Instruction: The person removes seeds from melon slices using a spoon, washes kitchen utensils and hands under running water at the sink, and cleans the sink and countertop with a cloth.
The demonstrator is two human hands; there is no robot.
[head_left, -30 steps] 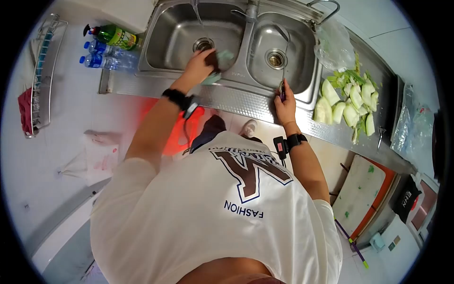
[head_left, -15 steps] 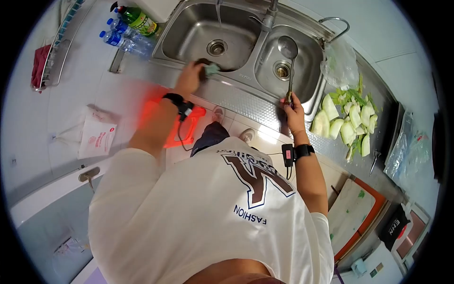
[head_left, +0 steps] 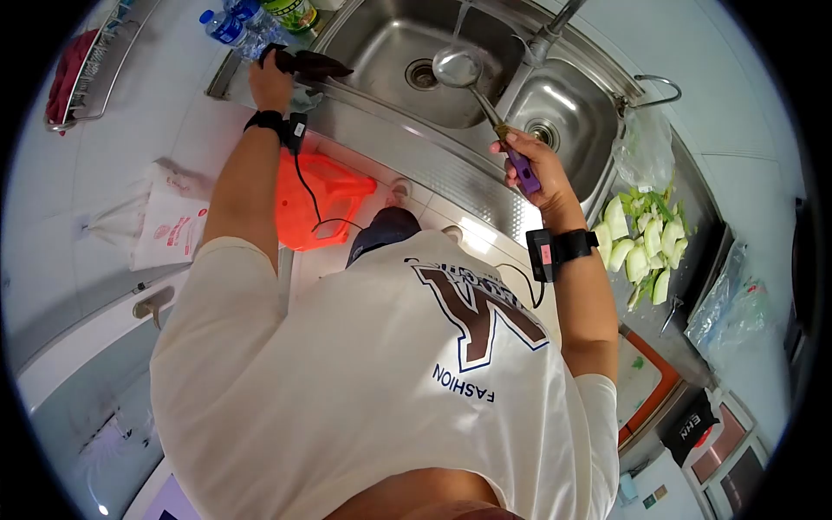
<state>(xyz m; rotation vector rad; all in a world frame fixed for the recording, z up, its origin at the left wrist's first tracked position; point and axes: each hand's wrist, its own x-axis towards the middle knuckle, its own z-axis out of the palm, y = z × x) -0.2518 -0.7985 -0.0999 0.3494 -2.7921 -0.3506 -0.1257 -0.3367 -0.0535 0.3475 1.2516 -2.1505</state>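
My right hand is wrapped around the purple handle of a metal ladle. The ladle's round bowl is over the left sink basin, under the thin stream of water from the faucet. At the counter's left end, my left hand grips a dark cloth, whose free end trails toward the basin's rim. A pale greenish piece shows just below the cloth; I cannot tell what it is. Plastic water bottles stand right beyond my left hand.
A green-labelled bottle stands behind the left basin's corner. Cut pale-green vegetable pieces lie on the steel counter right of the right basin, near a clear plastic bag. Below the counter is an orange stool.
My right hand has lifted the ladle out of the right basin and brought its bowl left under the water. My left hand has moved left with the dark cloth, toward the bottles.
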